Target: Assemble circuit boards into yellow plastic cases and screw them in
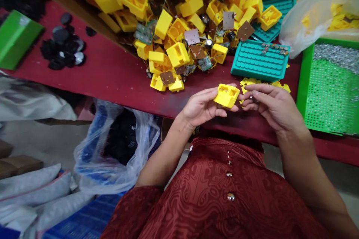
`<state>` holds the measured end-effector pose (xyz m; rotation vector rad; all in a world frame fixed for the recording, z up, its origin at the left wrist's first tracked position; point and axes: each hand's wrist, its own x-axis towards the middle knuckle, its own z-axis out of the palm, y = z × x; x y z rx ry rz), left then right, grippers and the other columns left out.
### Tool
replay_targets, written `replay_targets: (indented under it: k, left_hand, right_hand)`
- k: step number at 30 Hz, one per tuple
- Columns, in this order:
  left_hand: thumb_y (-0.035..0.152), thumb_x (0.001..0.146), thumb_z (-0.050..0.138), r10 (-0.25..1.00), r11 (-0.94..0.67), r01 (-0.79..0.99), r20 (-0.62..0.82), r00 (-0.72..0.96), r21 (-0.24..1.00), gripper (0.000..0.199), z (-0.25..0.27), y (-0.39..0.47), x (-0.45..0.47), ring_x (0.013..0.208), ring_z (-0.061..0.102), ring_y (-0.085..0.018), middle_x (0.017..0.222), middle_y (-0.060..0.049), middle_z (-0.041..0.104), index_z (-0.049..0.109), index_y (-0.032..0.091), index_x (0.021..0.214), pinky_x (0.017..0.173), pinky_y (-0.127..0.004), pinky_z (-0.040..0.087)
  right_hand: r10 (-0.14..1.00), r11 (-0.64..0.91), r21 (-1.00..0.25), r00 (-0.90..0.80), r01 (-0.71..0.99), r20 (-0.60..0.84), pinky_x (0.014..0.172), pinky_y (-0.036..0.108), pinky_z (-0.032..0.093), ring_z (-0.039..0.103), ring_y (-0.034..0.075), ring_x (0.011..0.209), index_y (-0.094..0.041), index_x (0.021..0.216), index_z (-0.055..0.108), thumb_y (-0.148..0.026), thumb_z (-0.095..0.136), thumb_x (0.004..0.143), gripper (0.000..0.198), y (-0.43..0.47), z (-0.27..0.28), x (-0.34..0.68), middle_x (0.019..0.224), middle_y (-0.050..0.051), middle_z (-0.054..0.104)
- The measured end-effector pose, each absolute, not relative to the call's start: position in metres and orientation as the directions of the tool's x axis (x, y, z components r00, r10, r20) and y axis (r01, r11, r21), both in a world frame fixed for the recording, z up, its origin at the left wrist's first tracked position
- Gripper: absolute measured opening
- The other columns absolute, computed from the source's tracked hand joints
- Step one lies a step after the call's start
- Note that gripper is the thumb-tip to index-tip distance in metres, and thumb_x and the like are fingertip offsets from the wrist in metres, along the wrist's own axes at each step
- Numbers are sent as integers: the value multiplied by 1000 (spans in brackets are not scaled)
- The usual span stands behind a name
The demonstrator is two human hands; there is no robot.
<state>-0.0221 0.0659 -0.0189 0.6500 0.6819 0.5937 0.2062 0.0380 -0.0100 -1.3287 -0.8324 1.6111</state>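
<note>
Head view: left hand (202, 107) cradles a yellow housing (226, 97) (cavities exposed, presumably for access), right hand (272, 104) holds a metallic piece (251, 98).

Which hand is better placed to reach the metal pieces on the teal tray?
Probably right: the right hand is nearer the metal pieces on the teal tray, though holding a small shiny part. The left hand holds a yellow casing.

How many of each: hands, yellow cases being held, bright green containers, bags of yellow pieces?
Left hand and right hand: 2
Held yellow case: 1
Bright green box and bright green tray: 2
Bag of yellow pieces: 1
Total: 6
</note>
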Motion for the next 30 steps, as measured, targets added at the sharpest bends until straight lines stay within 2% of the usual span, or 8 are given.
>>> replay_targets:
  k: [5,9,12,15,17,19,22,30]
  left_hand:
    - [41,98,62,645,693,-284,-394,655,663,48,-22,65,-22,100,83,-27,131,-18,80,73,16,136,70,-29,63]
    - [42,98,63,635,703,-296,-382,672,647,48,-24,65,-21,101,83,-26,130,-17,80,72,17,138,69,-29,62]
    - [46,96,68,696,623,-285,-350,628,728,56,-27,63,-18,103,82,-26,133,-16,79,67,19,145,71,-29,62]
    - [47,90,79,813,432,-185,-292,504,883,67,-31,60,-14,114,78,-25,141,-15,75,62,20,149,78,-28,61]
    - [46,85,85,859,323,-85,-255,444,943,72,-35,59,-12,121,75,-26,142,-16,75,62,18,147,90,-32,61]
    - [46,80,89,879,264,-1,-240,413,965,75,-38,58,-11,124,74,-29,138,-17,76,62,17,144,100,-38,59]
    - [44,75,91,916,162,94,-185,355,982,74,-41,57,-10,125,74,-31,135,-18,78,64,18,139,101,-42,58]
    - [18,74,85,947,-213,400,89,308,891,59,-36,56,-7,127,70,-30,138,-11,78,71,20,131,112,-44,51]
  right_hand:
    - [912,-410,-896,-69,-171,-404,67,22,67,74,11,71,-14,106,70,-37,88,77,41,37,-13,209,89,6,77]
    - [941,-338,-939,0,-70,-339,71,25,68,76,13,78,-15,111,70,-34,76,86,32,35,-19,209,93,6,76]
    - [990,-105,-962,122,253,-76,76,28,67,75,13,82,-17,115,71,-26,58,96,25,35,-25,206,103,8,76]
    - [960,171,-733,57,658,275,89,35,65,74,18,97,-18,112,76,-17,48,97,31,40,-33,203,109,10,75]
    - [932,257,-575,-41,777,360,96,40,62,72,21,105,-19,110,77,-16,46,98,33,44,-39,201,111,11,76]
    - [928,286,-518,-97,806,361,99,41,60,72,22,107,-19,110,76,-17,45,101,33,47,-45,201,111,11,76]
    - [931,293,-534,-109,793,349,102,43,59,71,23,109,-20,107,75,-20,48,102,27,49,-51,203,111,10,76]
    - [919,198,-577,55,793,391,93,39,60,72,21,98,-21,102,77,-31,58,103,22,31,-24,201,103,8,77]
